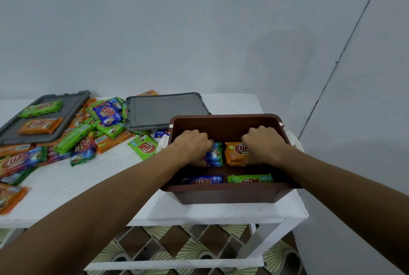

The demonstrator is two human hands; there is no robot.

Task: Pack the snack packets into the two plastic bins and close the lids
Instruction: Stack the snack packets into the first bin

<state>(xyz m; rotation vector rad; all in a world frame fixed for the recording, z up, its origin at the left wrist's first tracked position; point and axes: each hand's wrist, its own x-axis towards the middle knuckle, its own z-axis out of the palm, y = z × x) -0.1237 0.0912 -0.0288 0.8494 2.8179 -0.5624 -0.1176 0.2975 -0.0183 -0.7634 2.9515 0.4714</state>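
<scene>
Here, the white table (88,181) carries everything. On its right end stands the brown bin (221,196), open, and both forearms reach into it. Only this one bin is visible; I cannot see the second one. Two grey lids lie behind and to the left: the right lid (163,108) is just beside the bin's back corner, and the left lid (73,103) has a green and an orange packet lying on top. Between and around the lids there is a loose pile of packets (106,124), well apart from the bin.

The step in hand, I judge, is laying packets on the bin's floor. The left hand (192,146) has its fingers curled around a blue packet (215,155), and the right hand (263,144) is curled in the same way on an orange packet (235,153); both packets are low inside, side by side. Two more, a blue one (205,179) and a green one (250,178), lie against the near wall.

The next move probably calls for letting both packets go flat, then reaching left to the pile for more. The bin is far from full.
</scene>
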